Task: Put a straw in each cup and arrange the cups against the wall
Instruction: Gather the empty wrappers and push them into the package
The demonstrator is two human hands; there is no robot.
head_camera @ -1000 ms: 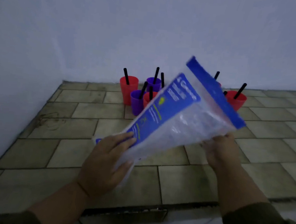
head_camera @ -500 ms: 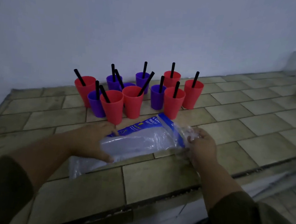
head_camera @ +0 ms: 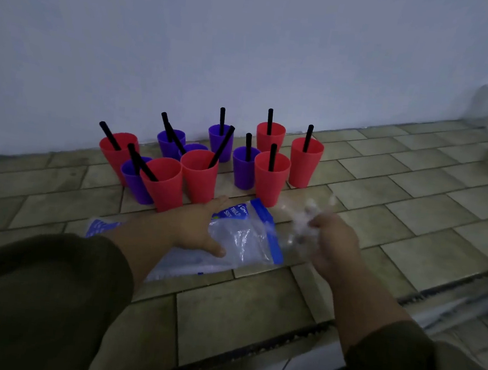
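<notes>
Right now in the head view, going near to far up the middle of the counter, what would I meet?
Near to far: counter's front edge → plastic bag → front red cup → purple cup at the back → wall.

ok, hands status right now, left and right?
Left hand: open, fingers straight, pressing flat on the plastic bag.
Right hand: closed, gripping the bag's crumpled clear end; somewhat blurred.

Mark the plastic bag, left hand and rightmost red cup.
plastic bag (head_camera: 246, 238): head view, clear middle panel.
left hand (head_camera: 198, 228): head view, back of the hand.
rightmost red cup (head_camera: 304, 166): head view, front wall.
</notes>
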